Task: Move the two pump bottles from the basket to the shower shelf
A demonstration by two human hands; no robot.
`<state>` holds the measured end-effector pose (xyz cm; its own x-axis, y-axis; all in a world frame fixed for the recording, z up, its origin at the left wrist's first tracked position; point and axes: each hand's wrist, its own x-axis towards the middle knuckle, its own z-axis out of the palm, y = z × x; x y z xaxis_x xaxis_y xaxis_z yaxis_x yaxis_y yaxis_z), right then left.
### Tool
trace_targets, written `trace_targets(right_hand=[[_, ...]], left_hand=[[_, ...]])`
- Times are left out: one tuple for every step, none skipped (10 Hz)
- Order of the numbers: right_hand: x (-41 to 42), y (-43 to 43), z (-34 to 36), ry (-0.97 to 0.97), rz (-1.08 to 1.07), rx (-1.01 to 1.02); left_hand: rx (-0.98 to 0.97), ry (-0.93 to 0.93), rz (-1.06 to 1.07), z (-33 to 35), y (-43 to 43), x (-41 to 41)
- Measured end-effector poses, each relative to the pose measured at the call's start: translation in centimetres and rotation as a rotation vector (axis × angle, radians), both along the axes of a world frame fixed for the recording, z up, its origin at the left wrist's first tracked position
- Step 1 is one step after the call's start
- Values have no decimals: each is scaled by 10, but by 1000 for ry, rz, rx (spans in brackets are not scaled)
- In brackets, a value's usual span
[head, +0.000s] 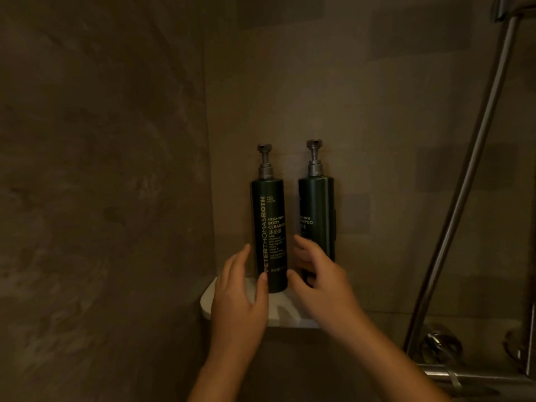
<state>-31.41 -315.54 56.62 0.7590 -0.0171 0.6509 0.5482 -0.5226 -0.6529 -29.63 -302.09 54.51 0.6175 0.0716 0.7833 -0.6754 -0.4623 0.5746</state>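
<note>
Both pump bottles stand upright on the white shower shelf (278,314) in the tiled corner, long axes vertical: the body cleanser bottle (269,236) in front, the shampoo bottle (317,216) just beside it on its right. My left hand (239,303) is spread, thumb tip at the cleanser's lower side. My right hand (322,281) is loosely spread, pinching nothing, between the two bottles and nearer the shampoo. I judge only a small straightening remains

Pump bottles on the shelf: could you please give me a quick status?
Both dark green pump bottles, body cleanser and shampoo, upright on white corner shelf. Left hand and right hand open, no grip. Nothing in the way.
</note>
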Motion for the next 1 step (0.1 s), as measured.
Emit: trace_targets(right_hand=[[-16, -2, -4, -174, -178, -258]], left_hand=[[191, -119, 172, -4, 0, -20]])
